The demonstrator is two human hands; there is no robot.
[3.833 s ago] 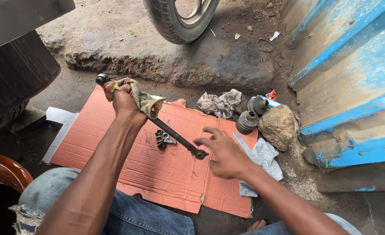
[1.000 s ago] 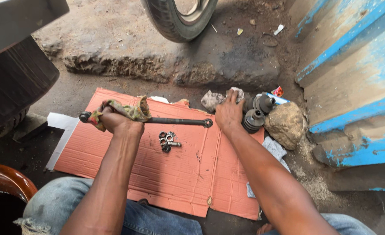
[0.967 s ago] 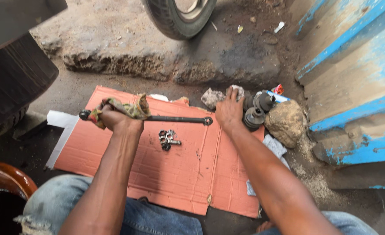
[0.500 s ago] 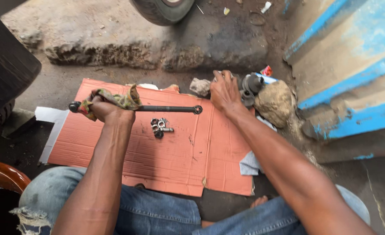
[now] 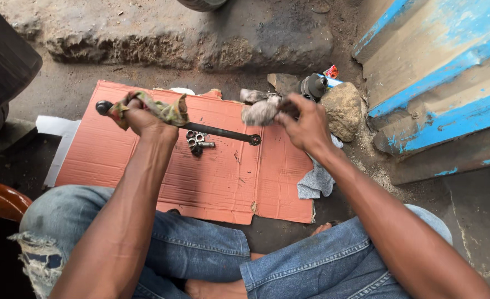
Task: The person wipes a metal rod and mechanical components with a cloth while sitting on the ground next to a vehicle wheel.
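Observation:
My left hand [image 5: 145, 119] grips a dark metal rod [image 5: 223, 133] through a greenish rag [image 5: 164, 110] wrapped around it. The rod runs from a ball end at the left to an eye end near the middle of an orange cardboard sheet [image 5: 145, 171]. My right hand [image 5: 306, 124] is raised above the cardboard's far right corner and holds a crumpled grey rag [image 5: 258, 111]. A small cluster of metal nuts and bolts [image 5: 195, 142] lies on the cardboard just under the rod.
A rock [image 5: 343, 109] and dark rubber parts [image 5: 313, 87] sit beyond the cardboard at the right. A grey cloth [image 5: 317, 180] lies by its right edge. A blue painted structure [image 5: 438, 83] stands at the right, a stone slab [image 5: 200, 39] at the back, a tyre [image 5: 1, 66] at the left.
My right hand reached to the pile at the far right, took the grey rag and lifted it toward the rod's end. My left hand has kept the rod roughly level.

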